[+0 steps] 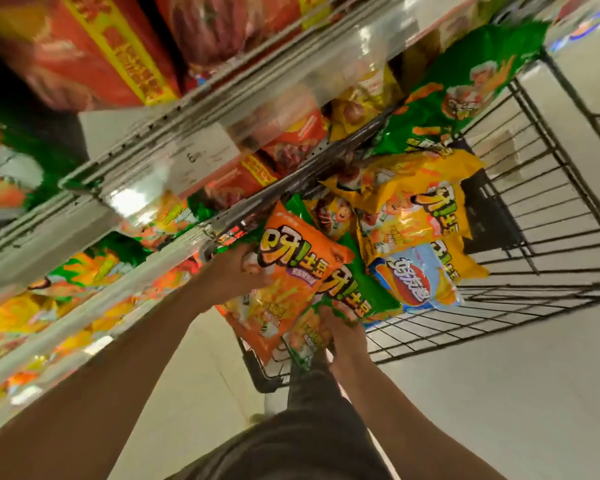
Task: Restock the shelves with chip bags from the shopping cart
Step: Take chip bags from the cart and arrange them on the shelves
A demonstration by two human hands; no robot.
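Note:
A black wire shopping cart (534, 216) stands at the right, filled with chip bags. My left hand (236, 271) grips the left edge of an orange chip bag (291, 271) at the cart's near end. My right hand (343, 330) holds the lower end of a green chip bag (357, 292) just right of the orange one. Behind them lie a light blue bag (416, 275), yellow bags (413, 206) and a large green bag (465, 88). The view is tilted and blurred.
Metal shelves (153, 161) run along the left, stocked with red (94, 53), orange and green snack bags behind clear fronts. Pale floor (482, 393) lies to the right and below the cart. My dark-trousered legs (312, 427) are at the bottom.

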